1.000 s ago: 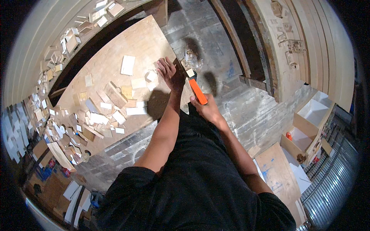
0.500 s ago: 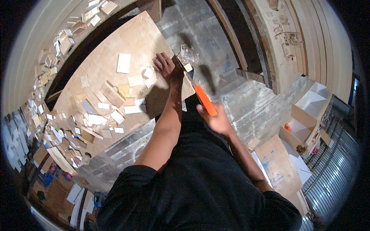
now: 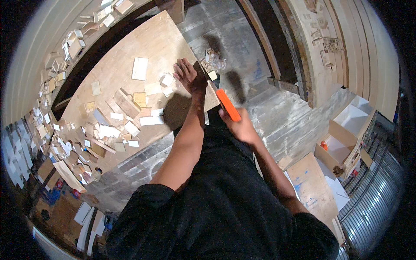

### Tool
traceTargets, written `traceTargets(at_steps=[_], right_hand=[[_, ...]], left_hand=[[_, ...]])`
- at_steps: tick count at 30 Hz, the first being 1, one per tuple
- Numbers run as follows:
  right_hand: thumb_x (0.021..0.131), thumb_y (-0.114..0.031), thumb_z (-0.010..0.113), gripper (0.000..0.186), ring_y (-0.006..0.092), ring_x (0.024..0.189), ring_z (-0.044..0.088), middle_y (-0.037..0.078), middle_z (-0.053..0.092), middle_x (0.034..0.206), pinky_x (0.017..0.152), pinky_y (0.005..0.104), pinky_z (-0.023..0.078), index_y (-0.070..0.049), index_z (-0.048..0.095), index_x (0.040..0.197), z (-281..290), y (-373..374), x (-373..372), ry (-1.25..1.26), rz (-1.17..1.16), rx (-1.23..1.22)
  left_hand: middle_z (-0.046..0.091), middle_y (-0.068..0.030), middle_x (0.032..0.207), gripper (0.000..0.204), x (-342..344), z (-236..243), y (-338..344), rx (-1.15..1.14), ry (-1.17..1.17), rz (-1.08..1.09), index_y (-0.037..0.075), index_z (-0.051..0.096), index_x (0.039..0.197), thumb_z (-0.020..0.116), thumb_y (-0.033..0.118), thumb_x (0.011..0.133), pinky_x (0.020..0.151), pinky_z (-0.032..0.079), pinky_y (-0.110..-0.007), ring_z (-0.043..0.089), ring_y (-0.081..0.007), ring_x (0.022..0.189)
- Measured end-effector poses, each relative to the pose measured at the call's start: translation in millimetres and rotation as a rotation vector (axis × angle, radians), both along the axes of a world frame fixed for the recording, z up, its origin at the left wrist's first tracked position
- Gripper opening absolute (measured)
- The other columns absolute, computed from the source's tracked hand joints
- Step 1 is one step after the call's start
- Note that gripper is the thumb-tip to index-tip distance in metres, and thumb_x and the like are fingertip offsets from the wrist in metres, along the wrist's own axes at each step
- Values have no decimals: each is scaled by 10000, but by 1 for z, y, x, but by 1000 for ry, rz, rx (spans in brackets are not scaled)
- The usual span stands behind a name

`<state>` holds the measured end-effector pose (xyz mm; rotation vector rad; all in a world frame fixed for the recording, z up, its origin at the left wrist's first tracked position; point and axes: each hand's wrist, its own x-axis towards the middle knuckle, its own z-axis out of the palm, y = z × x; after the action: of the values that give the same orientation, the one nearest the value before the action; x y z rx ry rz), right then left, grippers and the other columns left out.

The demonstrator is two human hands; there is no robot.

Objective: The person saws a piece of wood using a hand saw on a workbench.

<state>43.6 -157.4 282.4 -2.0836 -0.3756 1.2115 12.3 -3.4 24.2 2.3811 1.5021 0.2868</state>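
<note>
My left hand (image 3: 189, 76) lies on the wooden tabletop (image 3: 158, 37) by its right edge, fingers stretched out. Whatever may be under the palm is in shadow and hidden. In my right hand (image 3: 243, 126) is the orange handle of a handsaw (image 3: 228, 105), held just off the table's near right corner. The saw's thin dark blade points up along the table edge beside my left wrist and is hard to make out. A small pale wood block (image 3: 212, 75) shows just past that edge, next to the blade; I cannot tell what supports it.
White and bare wood offcuts (image 3: 108, 132) cover the table's left part. Sawn scraps (image 3: 213, 60) lie on the concrete floor (image 3: 273, 119) beyond the edge. Right of me stand an open wooden box (image 3: 346, 130) with compartments and a blue-marked board (image 3: 313, 182).
The saw and my right hand have shifted slightly up and left along the table edge. My left hand stays in nearly the same place.
</note>
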Motion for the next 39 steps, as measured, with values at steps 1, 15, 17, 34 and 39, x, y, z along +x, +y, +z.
traceTargets(at_steps=[1, 15, 17, 34, 39], right_hand=[[976, -318, 657, 440, 99, 564, 433, 19, 471, 574, 526, 345, 375, 11, 545, 706, 18, -13, -2, 25, 18, 27], [960, -341, 681, 457, 115, 612, 453, 10, 489, 604, 576, 361, 408, 16, 531, 715, 5, 10, 1, 31, 33, -30], [961, -325, 677, 448, 111, 609, 454, 12, 489, 607, 573, 356, 408, 19, 527, 716, 29, -6, -7, 18, 50, -41], [952, -285, 678, 416, 138, 557, 454, 79, 480, 550, 539, 387, 419, 30, 569, 702, 26, -23, -8, 41, 42, 3], [957, -369, 671, 460, 126, 628, 448, 52, 510, 677, 624, 358, 456, 32, 564, 758, -51, 8, 2, -1, 0, -55]], left_hand=[[253, -195, 1624, 749, -5, 3, -1, -14, 12, 0, -2, 282, 1542, 560, 286, 910, 1216, 112, -586, 161, -426, 1516], [209, -201, 1637, 833, -6, -8, -4, 89, 111, -15, 18, 288, 1542, 653, 266, 836, 1210, 180, -584, 163, -420, 1517], [201, -202, 1638, 825, -4, 0, 0, -7, 86, -25, 26, 284, 1546, 640, 254, 838, 1212, 171, -586, 158, -420, 1518], [225, -188, 1633, 766, -8, -6, -1, -58, 180, -69, 25, 321, 1535, 574, 318, 875, 1214, 147, -578, 141, -420, 1521], [194, -193, 1647, 765, -8, -7, -7, -15, 48, -82, -9, 280, 1540, 563, 252, 878, 1215, 143, -589, 143, -420, 1524]])
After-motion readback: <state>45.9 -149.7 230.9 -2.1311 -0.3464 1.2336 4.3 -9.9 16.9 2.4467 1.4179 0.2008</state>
